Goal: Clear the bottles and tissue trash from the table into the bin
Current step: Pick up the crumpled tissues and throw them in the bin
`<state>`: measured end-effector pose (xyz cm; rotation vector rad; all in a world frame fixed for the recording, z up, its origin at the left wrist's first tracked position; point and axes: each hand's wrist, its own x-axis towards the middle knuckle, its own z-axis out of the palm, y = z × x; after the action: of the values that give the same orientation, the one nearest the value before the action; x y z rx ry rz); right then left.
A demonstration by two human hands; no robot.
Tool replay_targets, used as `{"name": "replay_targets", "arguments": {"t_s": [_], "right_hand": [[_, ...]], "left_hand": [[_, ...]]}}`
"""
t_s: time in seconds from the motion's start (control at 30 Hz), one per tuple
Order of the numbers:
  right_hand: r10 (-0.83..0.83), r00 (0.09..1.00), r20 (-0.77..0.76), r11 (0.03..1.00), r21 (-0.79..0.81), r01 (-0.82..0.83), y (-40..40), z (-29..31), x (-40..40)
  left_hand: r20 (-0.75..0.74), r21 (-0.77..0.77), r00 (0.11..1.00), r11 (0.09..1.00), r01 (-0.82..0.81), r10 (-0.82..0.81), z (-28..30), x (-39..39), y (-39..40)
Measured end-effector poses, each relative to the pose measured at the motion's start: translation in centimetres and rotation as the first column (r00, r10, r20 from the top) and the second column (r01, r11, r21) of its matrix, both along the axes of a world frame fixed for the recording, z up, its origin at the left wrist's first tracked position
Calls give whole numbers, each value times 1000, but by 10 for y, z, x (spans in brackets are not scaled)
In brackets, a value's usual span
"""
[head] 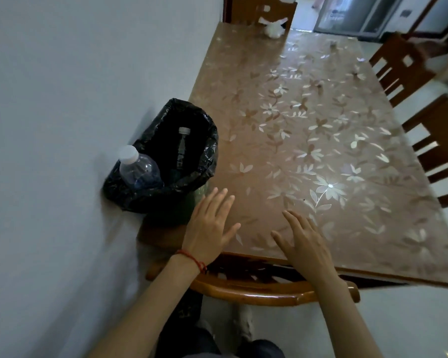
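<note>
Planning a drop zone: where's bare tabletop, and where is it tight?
Most of the table is bare, from the left hand and right hand up to the white tissue wad at the far end. Tight spot: the near left corner, where the bin with two bottles sits against the edge.

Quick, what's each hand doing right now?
Left hand: open, fingers spread, holding nothing.
Right hand: open, fingers spread, holding nothing.

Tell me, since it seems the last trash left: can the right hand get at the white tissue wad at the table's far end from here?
Probably not. The right hand hovers open over the near edge; the tissue wad lies across the whole table. Nothing blocks it, just too far.
</note>
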<state>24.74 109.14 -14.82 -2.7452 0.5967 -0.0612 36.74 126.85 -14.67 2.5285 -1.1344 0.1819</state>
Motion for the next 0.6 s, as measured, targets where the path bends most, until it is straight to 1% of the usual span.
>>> {"name": "replay_targets", "arguments": {"t_s": [0.1, 0.2, 0.47, 0.6], "right_hand": [[-65, 998, 11, 998, 15, 65, -7, -1, -18], [-139, 990, 33, 990, 8, 139, -17, -1, -39], [-345, 937, 57, 938, -18, 346, -65, 0, -99], [-452, 889, 69, 891, -1, 453, -92, 0, -137]], "left_hand": [[-63, 36, 996, 998, 59, -57, -7, -2, -13], [-116, 40, 987, 992, 120, -114, -12, -7, -28], [-129, 45, 964, 970, 240, -233, -17, -32, -91], [-133, 55, 940, 945, 323, -313, -20, -52, -134]]}}
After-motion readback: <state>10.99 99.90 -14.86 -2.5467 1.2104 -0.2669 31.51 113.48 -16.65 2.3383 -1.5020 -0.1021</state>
